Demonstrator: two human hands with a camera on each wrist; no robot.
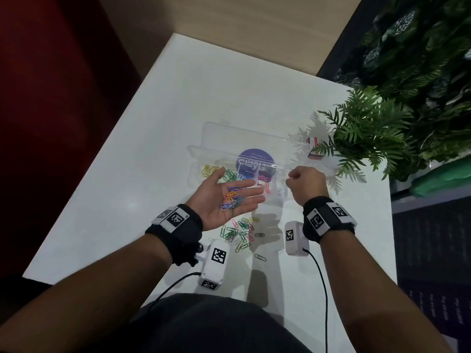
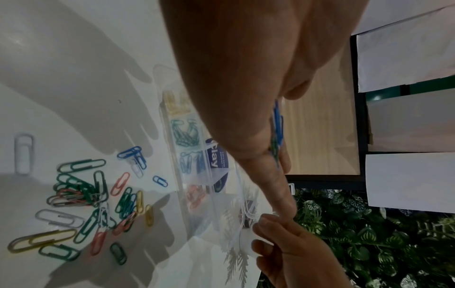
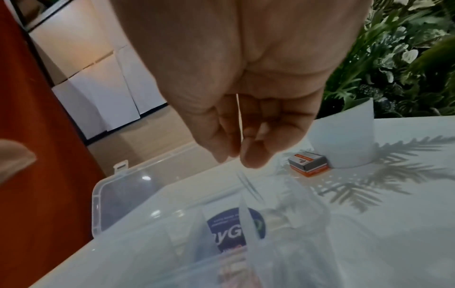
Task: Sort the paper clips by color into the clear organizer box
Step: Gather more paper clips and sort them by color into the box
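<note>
Here, the clear plastic organizer box (image 1: 204, 154) lies open near the middle of the white tabletop (image 1: 165, 118), its lid folded back toward the far edge; its compartments hold sorted wire clips, yellow (image 1: 209, 170) at the left end, then green (image 1: 229, 176), blue (image 1: 245, 177) and pink (image 1: 264, 179); a round purple label shows through the plastic. The left hand (image 1: 224, 200) hovers palm up with fingers spread, just on the near side of the box, carrying a small heap of mixed coloured paper clips (image 1: 233, 198) on the palm; the right hand (image 1: 305, 183) hangs over the right end of the box, fingers curled and thumb meeting fingertip; whether anything is pinched there cannot be told. A loose scatter of coloured clips (image 1: 239, 233) lies on the tabletop between the box and the near edge, under the left hand. A small orange and grey carton (image 3: 309, 163) sits beside a white pot with a fern (image 1: 369, 128) at the right edge; the left and far parts of the tabletop lie bare.
</note>
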